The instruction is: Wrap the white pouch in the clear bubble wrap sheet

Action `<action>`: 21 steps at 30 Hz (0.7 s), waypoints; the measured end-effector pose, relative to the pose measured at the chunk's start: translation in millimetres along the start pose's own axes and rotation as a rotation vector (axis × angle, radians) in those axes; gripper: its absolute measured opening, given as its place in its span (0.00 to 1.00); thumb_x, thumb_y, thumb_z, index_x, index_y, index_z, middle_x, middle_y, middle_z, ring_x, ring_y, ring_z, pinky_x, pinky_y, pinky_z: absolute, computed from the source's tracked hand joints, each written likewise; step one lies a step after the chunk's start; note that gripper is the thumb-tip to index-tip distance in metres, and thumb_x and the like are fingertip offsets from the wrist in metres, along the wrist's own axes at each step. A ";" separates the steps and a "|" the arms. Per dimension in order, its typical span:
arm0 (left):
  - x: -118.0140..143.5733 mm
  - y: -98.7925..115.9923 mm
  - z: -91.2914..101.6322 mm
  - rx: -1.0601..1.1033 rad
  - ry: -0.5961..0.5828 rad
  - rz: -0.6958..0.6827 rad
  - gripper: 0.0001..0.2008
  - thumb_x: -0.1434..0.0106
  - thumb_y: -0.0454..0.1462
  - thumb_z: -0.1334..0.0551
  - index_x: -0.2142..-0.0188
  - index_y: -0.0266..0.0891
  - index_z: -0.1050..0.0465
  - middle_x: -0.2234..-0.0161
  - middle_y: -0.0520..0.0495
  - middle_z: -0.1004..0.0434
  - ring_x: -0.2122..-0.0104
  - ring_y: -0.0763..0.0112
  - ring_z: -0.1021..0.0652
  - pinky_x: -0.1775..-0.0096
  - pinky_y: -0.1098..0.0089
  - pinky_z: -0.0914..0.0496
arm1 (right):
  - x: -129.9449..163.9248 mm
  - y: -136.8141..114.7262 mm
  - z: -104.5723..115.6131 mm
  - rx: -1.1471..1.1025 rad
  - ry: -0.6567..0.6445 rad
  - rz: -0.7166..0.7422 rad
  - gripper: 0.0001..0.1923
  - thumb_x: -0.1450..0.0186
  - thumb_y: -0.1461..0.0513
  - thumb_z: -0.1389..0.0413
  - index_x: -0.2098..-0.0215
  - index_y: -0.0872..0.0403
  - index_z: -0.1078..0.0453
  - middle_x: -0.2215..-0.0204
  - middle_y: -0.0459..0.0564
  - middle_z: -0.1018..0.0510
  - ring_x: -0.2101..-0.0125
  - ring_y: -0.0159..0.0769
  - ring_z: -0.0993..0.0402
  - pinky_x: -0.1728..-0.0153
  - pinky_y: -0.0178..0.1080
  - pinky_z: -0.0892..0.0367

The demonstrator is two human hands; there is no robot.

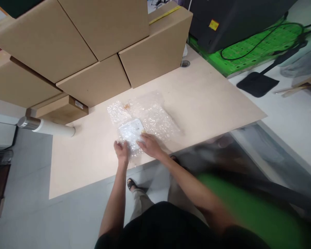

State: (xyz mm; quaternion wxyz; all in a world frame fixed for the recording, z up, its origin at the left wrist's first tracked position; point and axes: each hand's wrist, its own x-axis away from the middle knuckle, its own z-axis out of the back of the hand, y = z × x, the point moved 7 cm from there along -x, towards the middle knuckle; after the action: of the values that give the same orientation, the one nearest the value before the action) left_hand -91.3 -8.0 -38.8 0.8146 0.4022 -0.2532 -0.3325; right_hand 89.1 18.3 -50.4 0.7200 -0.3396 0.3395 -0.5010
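On bubble wrap (pixel 147 116), both hands flat.

Pale wooden table (pixel 209 100) under stacked cardboard boxes (pixel 93 52), grey floor (pixel 28 214), green mat (pixel 261 45) beyond.

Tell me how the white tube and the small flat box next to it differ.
The white tube is round, white with a metal end cap, and lies on its side, jutting past the table's left edge. The small box is flat, brown cardboard with a white label, and sits wedged beneath the stacked boxes. Both rest on the table, apart from the hands.
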 end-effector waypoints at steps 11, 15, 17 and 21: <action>59.8 78.7 -61.1 0.137 -0.325 -0.633 0.29 0.27 0.52 0.57 0.34 0.43 0.39 0.36 0.41 0.37 0.36 0.60 0.38 0.36 0.56 0.44 | 6.1 36.7 23.5 -0.694 0.061 -0.419 0.21 0.34 0.46 0.49 0.60 0.52 0.25 0.66 0.50 0.20 0.62 0.42 0.24 0.59 0.44 0.29; 83.5 99.6 -111.6 -0.206 -0.404 -0.765 0.28 0.27 0.51 0.57 0.34 0.49 0.39 0.35 0.40 0.40 0.37 0.51 0.38 0.39 0.47 0.44 | 25.9 69.8 48.0 -0.721 0.240 -0.533 0.23 0.34 0.47 0.52 0.64 0.55 0.26 0.71 0.53 0.22 0.66 0.43 0.25 0.65 0.45 0.29; 91.3 100.3 -134.4 -0.373 -0.441 -0.777 0.25 0.29 0.51 0.51 0.35 0.52 0.37 0.34 0.39 0.41 0.38 0.45 0.38 0.42 0.44 0.43 | 38.3 83.9 73.9 -0.596 0.344 -0.519 0.21 0.37 0.47 0.49 0.63 0.55 0.26 0.70 0.52 0.22 0.65 0.43 0.26 0.63 0.46 0.30; 100.3 91.1 -164.0 -0.536 -0.458 -0.840 0.24 0.31 0.49 0.45 0.37 0.52 0.34 0.34 0.40 0.40 0.38 0.41 0.40 0.42 0.43 0.44 | 49.8 100.0 137.1 -0.172 0.668 -0.455 0.22 0.40 0.48 0.47 0.57 0.55 0.26 0.60 0.56 0.23 0.63 0.43 0.28 0.58 0.48 0.31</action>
State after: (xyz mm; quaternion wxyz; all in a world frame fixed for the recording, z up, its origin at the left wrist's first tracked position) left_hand 116.3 38.6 -39.1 0.6099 0.1645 -0.1481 -0.7609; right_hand 265.2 18.0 -66.8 0.4098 -0.2837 0.5115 -0.7000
